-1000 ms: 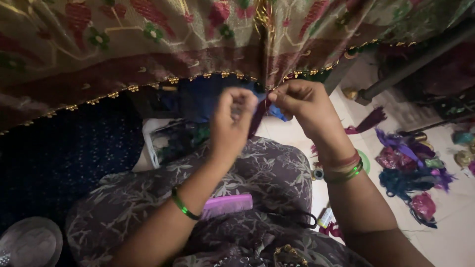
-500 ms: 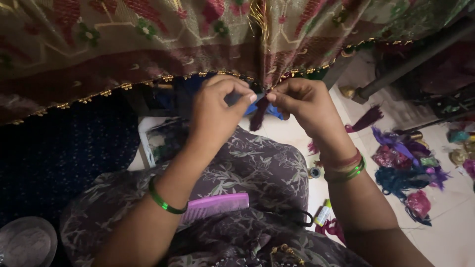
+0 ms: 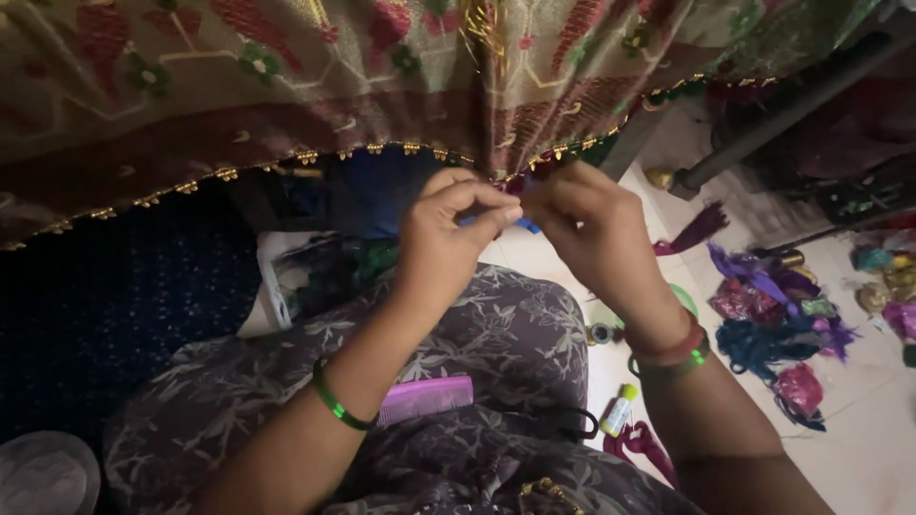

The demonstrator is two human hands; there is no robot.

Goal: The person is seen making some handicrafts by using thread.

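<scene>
Both hands moved closer; left hand point(image 3: 448, 229) and right hand point(image 3: 587, 219) pinch a half-hidden blue thread point(image 3: 525, 225) under the gold-edged cloth point(image 3: 286, 105).

Pink comb point(image 3: 426, 399), gold-trimmed maroon floral cloth point(image 3: 286, 86)

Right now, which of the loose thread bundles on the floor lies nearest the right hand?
The single dark purple thread tassel, lying alone just beside the right hand. The purple, teal and pink thread bundles sit heaped together farther right on the floor.
</scene>
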